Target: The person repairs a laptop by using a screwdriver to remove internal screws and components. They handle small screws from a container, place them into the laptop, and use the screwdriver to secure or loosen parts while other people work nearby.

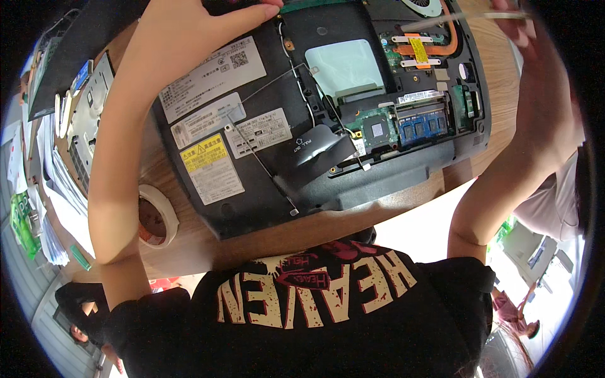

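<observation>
Black plastic: the opened laptop point(302, 126) lies underside-up across the wooden table point(252, 242), its cover off, right in front of the person.
Left hand: left hand point(189, 25) is up at the far edge of the chassis, fingers stretched flat and pressing there, clenched on nothing that shows.
Right hand: right hand point(535, 38) is high at the right rim, pinching a thin metal tool point(466, 19) whose tip points in over the copper heat pipe point(450, 38).
Inside: green circuit board point(378, 129) with a square grey chip, blue memory sticks point(423, 125) beside it, a pale glossy bay point(345, 66), thin white and black wires looping across the shell.
Labels: white stickers and one yellow warning sticker point(203, 153) on the matte casing.
Risk: as I judge it, that slim tool could slip off and scratch the board or snag a loose wire; the pressing palm could also flex the shell.
Around: a roll of tan tape point(157, 217) sits just beside the laptop's near left corner; papers and a flat metal drive point(85, 123) crowd the left rim.
</observation>
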### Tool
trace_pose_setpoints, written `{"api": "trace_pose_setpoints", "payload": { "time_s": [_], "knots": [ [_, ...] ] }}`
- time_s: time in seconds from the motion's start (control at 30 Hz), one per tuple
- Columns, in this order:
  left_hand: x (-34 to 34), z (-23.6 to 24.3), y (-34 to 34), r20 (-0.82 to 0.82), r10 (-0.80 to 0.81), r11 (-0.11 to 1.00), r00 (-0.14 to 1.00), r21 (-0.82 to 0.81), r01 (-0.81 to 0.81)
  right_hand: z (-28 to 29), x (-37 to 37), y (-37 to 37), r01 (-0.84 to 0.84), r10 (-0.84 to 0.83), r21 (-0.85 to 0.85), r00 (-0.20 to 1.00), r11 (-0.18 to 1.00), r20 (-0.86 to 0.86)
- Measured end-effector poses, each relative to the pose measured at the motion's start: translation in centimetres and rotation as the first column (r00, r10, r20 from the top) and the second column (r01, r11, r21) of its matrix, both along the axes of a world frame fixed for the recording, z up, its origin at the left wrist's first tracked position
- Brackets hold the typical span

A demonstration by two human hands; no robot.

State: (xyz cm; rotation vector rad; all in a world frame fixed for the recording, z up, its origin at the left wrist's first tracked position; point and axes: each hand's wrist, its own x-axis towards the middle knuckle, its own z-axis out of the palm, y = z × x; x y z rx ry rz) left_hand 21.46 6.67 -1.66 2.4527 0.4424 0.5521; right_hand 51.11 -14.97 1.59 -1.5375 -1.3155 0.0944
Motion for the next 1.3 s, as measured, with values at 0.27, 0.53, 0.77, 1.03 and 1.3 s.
{"api": "trace_pose_setpoints", "payload": {
  "time_s": [0.27,0.53,0.77,1.03,1.3],
  "knots": [
    [-4.5,0.8,0.3,-0.024,-0.044,0.928,0.999,-0.371,0.032,0.9,-5.0,-1.6,-0.390,0.298,-0.203,0.880,0.898,-0.370],
    [-11.4,1.9,-4.1,0.018,0.083,0.951,0.996,-0.300,-0.073,-0.9,-11.9,1.2,-0.302,0.361,-0.490,0.932,0.818,0.028],
    [-15.7,1.3,-4.4,0.047,0.254,0.920,0.966,-0.320,-0.226,-2.6,-14.4,3.0,-0.231,0.365,-0.603,0.925,0.764,0.107],
    [-19.2,0.9,-3.4,0.163,0.325,0.929,0.932,-0.239,-0.282,-2.4,-15.0,2.2,-0.128,0.213,-0.673,0.976,0.728,0.045],
    [-18.7,-0.8,-3.3,0.243,0.466,0.861,0.851,-0.343,-0.374,-0.8,-12.0,3.2,0.082,0.037,-0.626,0.984,0.776,0.174]
  ]
}}
